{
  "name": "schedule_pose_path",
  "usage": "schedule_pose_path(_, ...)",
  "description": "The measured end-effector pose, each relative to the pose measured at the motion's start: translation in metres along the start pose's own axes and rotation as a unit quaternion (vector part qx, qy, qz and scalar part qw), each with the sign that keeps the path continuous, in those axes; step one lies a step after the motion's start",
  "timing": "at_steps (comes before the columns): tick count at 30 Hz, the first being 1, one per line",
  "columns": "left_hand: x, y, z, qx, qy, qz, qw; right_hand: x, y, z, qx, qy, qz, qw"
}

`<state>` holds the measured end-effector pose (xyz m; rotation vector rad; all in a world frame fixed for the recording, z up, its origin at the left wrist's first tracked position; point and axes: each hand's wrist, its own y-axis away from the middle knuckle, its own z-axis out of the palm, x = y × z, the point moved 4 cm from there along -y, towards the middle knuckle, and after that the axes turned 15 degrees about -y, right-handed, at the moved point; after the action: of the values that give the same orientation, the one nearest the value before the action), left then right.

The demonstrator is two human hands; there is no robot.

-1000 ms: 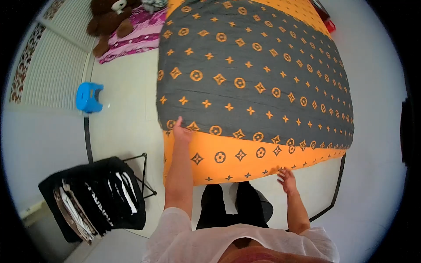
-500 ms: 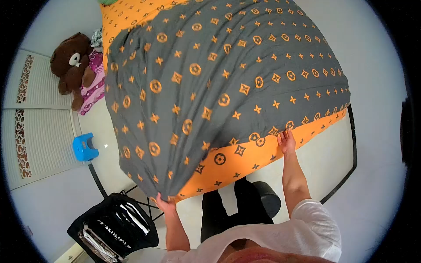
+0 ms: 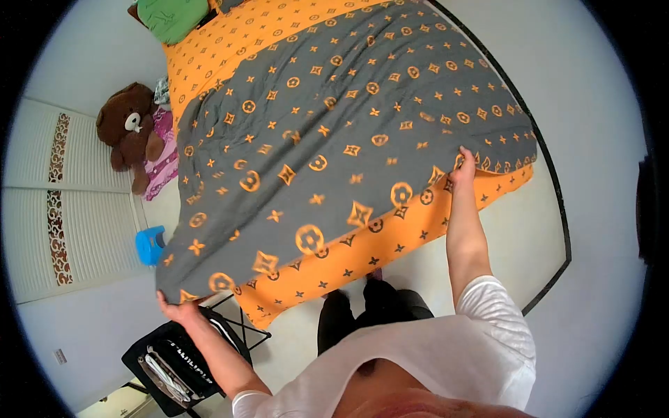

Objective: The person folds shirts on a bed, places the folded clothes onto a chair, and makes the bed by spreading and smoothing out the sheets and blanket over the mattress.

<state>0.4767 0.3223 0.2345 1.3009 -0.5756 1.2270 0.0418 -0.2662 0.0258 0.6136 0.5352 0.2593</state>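
A grey duvet (image 3: 334,143) with orange flower and diamond figures lies over the bed. My left hand (image 3: 182,311) is closed on its near left corner, raised beside the bed. With my right hand (image 3: 463,169) I grip the near edge farther right; the fingertips are partly hidden. Between my hands the edge is pulled fairly straight and lifted, slightly blurred. Beneath it shows the orange bed sheet (image 3: 348,261) with dark figures, hanging at the bed's foot. Creases run across the duvet's far part.
A black bag (image 3: 174,362) on a folding frame stands by my left arm. A blue stool (image 3: 150,245), a brown teddy bear (image 3: 130,129) and louvred cabinet doors (image 3: 97,233) are to the left. A green cushion (image 3: 171,17) lies at the far end.
My left hand has moved left and slightly up, drawing the bunched duvet corner outward and spreading it. My right hand has lifted the edge upward and away from me. The view has shifted slightly.
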Motion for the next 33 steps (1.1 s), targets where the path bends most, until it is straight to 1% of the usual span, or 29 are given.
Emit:
schedule_pose_path(2,0.031,-0.003,-0.006,-0.067,0.029,0.0,0.997,-0.031,0.032,0.032,-0.057,-0.075,-0.069,0.993)
schedule_pose_path(3,0.041,-0.001,-0.01,-0.073,0.033,0.003,0.997,-0.044,0.049,0.032,-0.014,-0.074,-0.074,0.994)
schedule_pose_path(5,0.059,0.006,-0.017,-0.1,0.054,0.009,0.994,-0.063,0.07,0.015,-0.061,-0.047,-0.112,0.991)
schedule_pose_path(6,0.066,0.007,-0.024,-0.101,0.059,0.012,0.993,-0.07,0.08,0.001,-0.082,-0.077,-0.108,0.988)
schedule_pose_path(7,0.069,0.003,-0.037,-0.058,0.044,0.025,0.997,-0.074,0.098,-0.013,-0.038,-0.069,-0.117,0.99)
schedule_pose_path(8,0.068,-0.002,-0.053,-0.013,0.031,0.037,0.999,-0.076,0.117,-0.024,-0.026,-0.075,-0.116,0.99)
schedule_pose_path(11,0.05,-0.037,-0.099,-0.019,0.036,0.026,0.999,-0.091,0.114,-0.045,-0.027,-0.068,-0.123,0.99)
schedule_pose_path(12,0.048,-0.018,-0.096,-0.011,0.04,0.027,0.999,-0.108,0.11,-0.052,0.0,-0.046,-0.144,0.988)
schedule_pose_path(13,0.05,0.011,-0.09,0.088,0.003,0.076,0.993,-0.121,0.105,-0.053,0.027,-0.025,-0.166,0.985)
schedule_pose_path(14,0.053,0.031,-0.088,0.185,-0.034,0.124,0.974,-0.134,0.115,-0.031,-0.027,-0.029,-0.153,0.987)
schedule_pose_path(15,0.064,0.032,-0.102,0.209,-0.075,0.179,0.958,-0.152,0.105,-0.022,-0.051,-0.036,-0.156,0.986)
schedule_pose_path(16,0.077,0.031,-0.119,0.234,-0.118,0.231,0.937,-0.161,0.109,0.01,-0.075,-0.044,-0.153,0.984)
schedule_pose_path(17,0.087,0.037,-0.116,0.236,-0.094,0.233,0.939,-0.168,0.105,0.04,-0.072,-0.054,-0.158,0.983)
schedule_pose_path(18,0.097,0.044,-0.112,0.239,-0.071,0.233,0.94,-0.171,0.094,0.066,-0.068,-0.062,-0.163,0.982)
schedule_pose_path(19,0.107,0.051,-0.11,0.346,-0.097,0.227,0.905,-0.164,0.081,0.087,-0.072,-0.053,-0.157,0.984)
schedule_pose_path(20,0.101,0.062,-0.098,0.281,-0.097,0.282,0.912,-0.155,0.068,0.097,0.035,0.048,-0.159,0.985)
schedule_pose_path(21,0.092,0.066,-0.092,0.307,-0.096,0.235,0.917,-0.153,0.053,0.107,0.139,0.148,-0.16,0.966)
schedule_pose_path(22,0.083,0.071,-0.076,0.331,-0.09,0.189,0.92,-0.152,0.021,0.105,0.129,0.152,-0.155,0.968)
schedule_pose_path(23,0.09,0.085,-0.043,0.347,-0.102,0.135,0.923,-0.163,0.001,0.117,0.116,0.16,-0.105,0.975)
schedule_pose_path(24,0.074,0.092,-0.005,0.361,-0.11,0.093,0.922,-0.153,-0.049,0.115,0.103,0.16,-0.044,0.981)
schedule_pose_path(25,0.041,0.048,-0.046,0.284,-0.062,0.075,0.954,-0.138,-0.082,0.111,0.092,0.152,-0.035,0.983)
schedule_pose_path(26,0.021,0.016,-0.055,0.318,-0.082,0.0,0.944,-0.126,-0.107,0.122,0.056,0.164,-0.021,0.985)
schedule_pose_path(27,0.018,-0.042,-0.053,0.034,-0.073,0.013,0.997,-0.118,-0.133,0.134,0.022,0.176,-0.01,0.984)
schedule_pose_path(28,0.017,-0.07,-0.011,0.138,-0.111,0.152,0.972,-0.126,-0.218,0.129,-0.025,0.188,-0.051,0.98)
schedule_pose_path(29,0.066,-0.044,0.094,0.186,-0.192,0.241,0.933,-0.131,-0.226,0.211,-0.077,0.264,-0.16,0.948)
schedule_pose_path(30,0.106,-0.085,0.125,0.159,-0.178,0.279,0.93,-0.132,-0.219,0.302,-0.108,0.333,-0.274,0.896)
schedule_pose_path(31,0.148,-0.122,0.15,0.13,-0.164,0.318,0.925,-0.144,-0.186,0.394,-0.154,0.334,-0.301,0.88)
schedule_pose_path(32,0.207,-0.108,0.21,0.079,-0.134,0.355,0.922,-0.155,-0.15,0.487,-0.2,0.333,-0.327,0.861)
schedule_pose_path(33,0.268,-0.068,0.265,0.115,-0.177,0.399,0.892,-0.19,-0.15,0.561,-0.217,0.229,-0.379,0.87)
